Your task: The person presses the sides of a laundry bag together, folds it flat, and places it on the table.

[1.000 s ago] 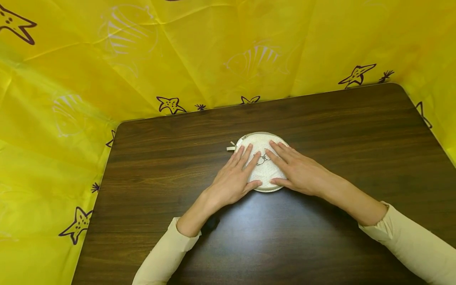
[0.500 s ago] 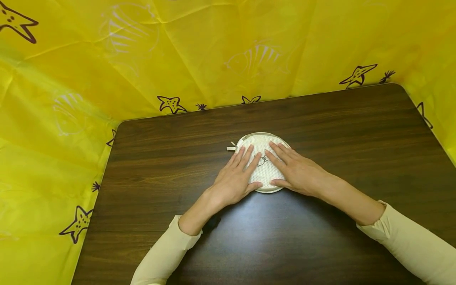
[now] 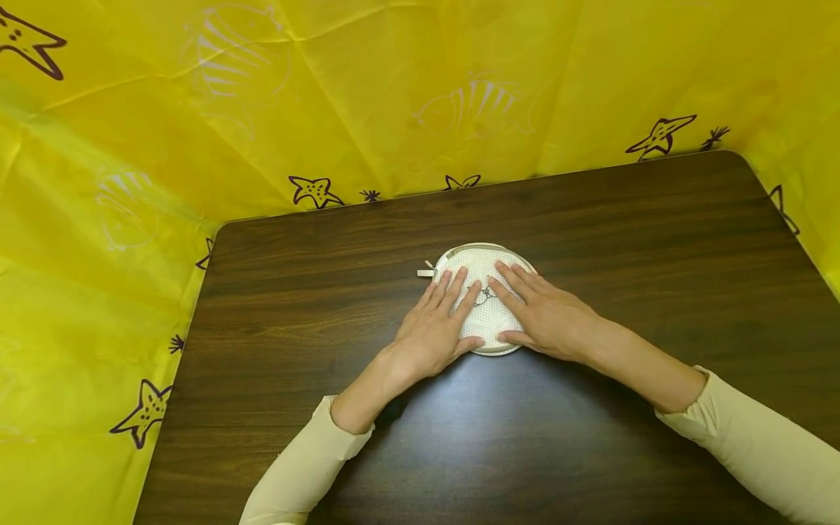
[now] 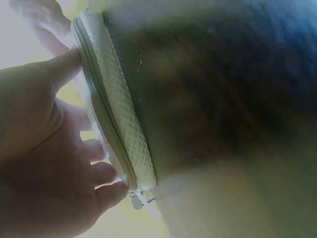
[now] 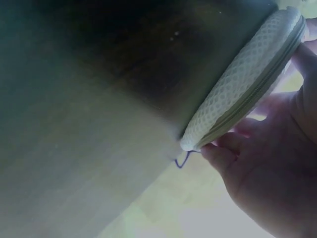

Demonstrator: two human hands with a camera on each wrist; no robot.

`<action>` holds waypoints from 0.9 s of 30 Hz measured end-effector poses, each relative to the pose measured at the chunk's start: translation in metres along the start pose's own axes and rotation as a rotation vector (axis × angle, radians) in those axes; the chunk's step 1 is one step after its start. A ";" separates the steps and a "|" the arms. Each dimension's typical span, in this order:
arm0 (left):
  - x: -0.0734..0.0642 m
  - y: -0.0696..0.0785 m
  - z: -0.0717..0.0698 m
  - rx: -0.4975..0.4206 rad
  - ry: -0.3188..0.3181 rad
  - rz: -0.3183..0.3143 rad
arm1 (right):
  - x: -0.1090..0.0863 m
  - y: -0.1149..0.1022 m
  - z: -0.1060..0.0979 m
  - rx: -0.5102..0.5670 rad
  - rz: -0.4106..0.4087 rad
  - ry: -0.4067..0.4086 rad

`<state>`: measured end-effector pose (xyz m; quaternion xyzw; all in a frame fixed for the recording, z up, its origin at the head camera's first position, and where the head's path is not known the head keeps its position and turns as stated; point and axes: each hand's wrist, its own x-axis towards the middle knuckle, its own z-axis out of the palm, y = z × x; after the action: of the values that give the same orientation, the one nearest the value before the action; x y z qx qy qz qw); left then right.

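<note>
A round white mesh zip pouch lies flat on the table, with a dark line drawing on its top and a zipper around its side. My left hand rests on its left part, fingers straight and spread. On the right part lies my right hand, its fingers likewise extended over the mesh. The thumbs point toward each other at the near rim. A zipper pull tab sticks out at the pouch's far left. In the left wrist view the closed zipper runs along the edge; what is inside the pouch is hidden.
The dark wood-grain table has rounded far corners. A yellow cloth with fish and starfish drawings hangs behind it and along both sides. Light sleeves cover the forearms.
</note>
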<state>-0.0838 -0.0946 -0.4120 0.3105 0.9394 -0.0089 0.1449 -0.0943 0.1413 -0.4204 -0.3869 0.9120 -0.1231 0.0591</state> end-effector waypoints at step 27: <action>-0.005 -0.005 -0.007 -0.161 0.138 0.009 | -0.004 0.005 -0.010 0.017 0.061 0.031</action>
<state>-0.0847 -0.1009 -0.4041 0.3019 0.9434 0.0887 0.1045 -0.0973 0.1493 -0.4122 -0.3565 0.9230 -0.1351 0.0518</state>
